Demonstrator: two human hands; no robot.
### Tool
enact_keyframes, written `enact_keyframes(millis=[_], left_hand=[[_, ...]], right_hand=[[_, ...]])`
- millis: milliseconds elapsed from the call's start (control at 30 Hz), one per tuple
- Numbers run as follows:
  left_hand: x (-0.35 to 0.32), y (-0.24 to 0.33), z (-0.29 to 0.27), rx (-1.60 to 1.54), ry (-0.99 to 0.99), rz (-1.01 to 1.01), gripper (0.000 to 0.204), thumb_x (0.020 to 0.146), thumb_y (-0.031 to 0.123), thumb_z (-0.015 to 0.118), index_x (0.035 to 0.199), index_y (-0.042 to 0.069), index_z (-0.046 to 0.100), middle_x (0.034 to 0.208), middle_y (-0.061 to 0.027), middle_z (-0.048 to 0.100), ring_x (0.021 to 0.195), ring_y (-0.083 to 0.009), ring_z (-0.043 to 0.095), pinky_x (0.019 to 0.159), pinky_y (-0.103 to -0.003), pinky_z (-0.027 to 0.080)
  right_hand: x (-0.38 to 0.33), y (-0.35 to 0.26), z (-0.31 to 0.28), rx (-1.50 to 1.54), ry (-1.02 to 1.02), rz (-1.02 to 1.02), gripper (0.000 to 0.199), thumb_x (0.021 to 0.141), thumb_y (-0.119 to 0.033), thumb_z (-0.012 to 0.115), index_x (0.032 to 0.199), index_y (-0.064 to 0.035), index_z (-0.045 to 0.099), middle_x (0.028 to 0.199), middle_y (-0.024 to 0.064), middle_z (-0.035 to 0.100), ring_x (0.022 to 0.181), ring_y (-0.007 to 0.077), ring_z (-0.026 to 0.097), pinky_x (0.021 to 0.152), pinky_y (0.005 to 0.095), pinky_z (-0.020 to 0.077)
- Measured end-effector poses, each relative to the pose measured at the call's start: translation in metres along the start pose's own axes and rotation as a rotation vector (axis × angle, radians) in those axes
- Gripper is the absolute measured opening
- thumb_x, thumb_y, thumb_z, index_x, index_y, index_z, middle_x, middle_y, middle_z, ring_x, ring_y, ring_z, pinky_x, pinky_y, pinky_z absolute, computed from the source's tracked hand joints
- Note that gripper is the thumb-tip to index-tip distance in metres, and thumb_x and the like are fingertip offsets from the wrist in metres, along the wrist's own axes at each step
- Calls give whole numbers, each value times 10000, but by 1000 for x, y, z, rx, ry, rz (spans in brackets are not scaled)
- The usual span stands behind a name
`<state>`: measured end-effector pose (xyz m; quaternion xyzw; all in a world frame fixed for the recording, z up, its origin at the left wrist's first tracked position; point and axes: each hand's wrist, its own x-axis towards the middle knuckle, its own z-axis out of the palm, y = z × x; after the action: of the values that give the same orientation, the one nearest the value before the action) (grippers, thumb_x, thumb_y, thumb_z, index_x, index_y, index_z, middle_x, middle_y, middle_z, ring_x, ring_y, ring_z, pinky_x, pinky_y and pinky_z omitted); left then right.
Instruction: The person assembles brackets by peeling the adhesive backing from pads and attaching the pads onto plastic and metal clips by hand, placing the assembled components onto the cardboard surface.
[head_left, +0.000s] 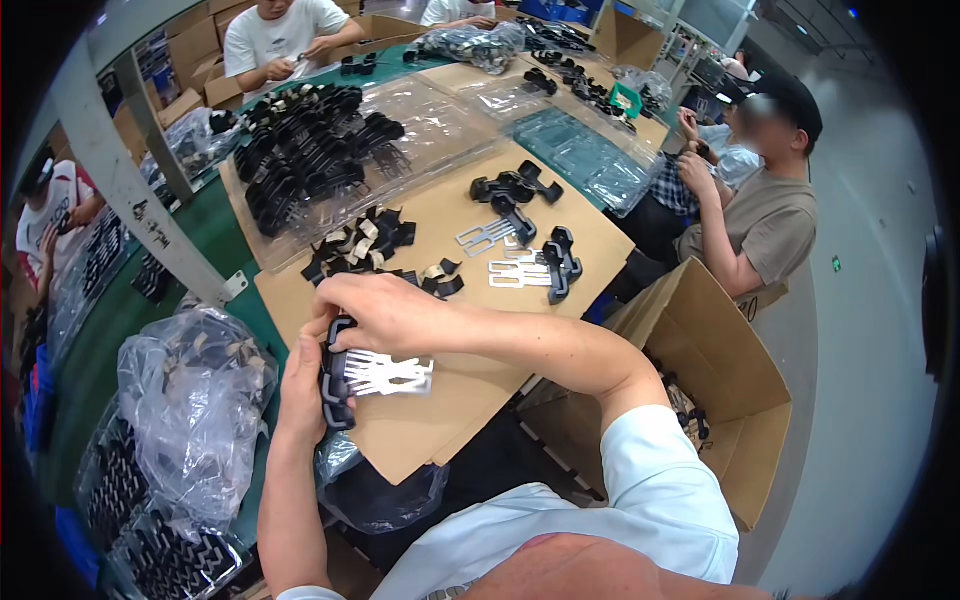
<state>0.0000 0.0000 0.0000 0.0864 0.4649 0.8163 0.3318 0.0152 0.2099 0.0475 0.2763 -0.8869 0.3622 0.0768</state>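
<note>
Left hand (300, 392), part-closed, supports black bracket (331, 385) at cardboard sheet (455, 400)'s left edge; right hand (378, 308) pinches its top. Probably light, stiff; grip bracket, not metal prongs (388, 375).

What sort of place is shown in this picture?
Probably a factory assembly area: black parts lie in a big pile, other people work nearby, and an open cardboard box stands at right.

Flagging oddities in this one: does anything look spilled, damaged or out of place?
Nothing plainly damaged or spilled stands out. The curved black-and-tan pieces lie jumbled on the cardboard, beyond the right hand, but that looks like an ordinary loose pile. The black part with metal prongs shows no obvious break; fine flaws are too small to tell.
</note>
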Motion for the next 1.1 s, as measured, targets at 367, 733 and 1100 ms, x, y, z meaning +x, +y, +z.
enact_keyframes(millis=[367, 733, 1100], left_hand=[[4, 3, -2, 240, 149, 184, 510, 1036, 181, 656, 1477, 37, 443, 1112, -125, 634, 807, -133, 614, 657, -237, 511], [7, -2, -7, 126, 158, 225, 539, 1041, 213, 650, 1496, 32, 425, 1287, -137, 562, 1048, -165, 580, 797, -275, 510], [5, -4, -3, 365, 165, 345, 539, 1041, 245, 649, 1491, 37, 437, 1272, -140, 565, 1081, -178, 563, 942, -320, 476]], right_hand=[[-1, -7, 15, -159, 212, 72, 450, 845, -199, 787, 1235, -55, 615, 1104, 133, 675, 894, 321, 671, 785, 414, 557], [-19, -1, 10, -409, -54, 25, 527, 850, -237, 799, 1301, -54, 596, 1134, 133, 683, 993, 296, 668, 906, 404, 535], [-19, -15, 16, -382, -102, 56, 469, 881, -279, 770, 1243, -36, 597, 1041, 138, 663, 932, 310, 686, 805, 421, 568]])
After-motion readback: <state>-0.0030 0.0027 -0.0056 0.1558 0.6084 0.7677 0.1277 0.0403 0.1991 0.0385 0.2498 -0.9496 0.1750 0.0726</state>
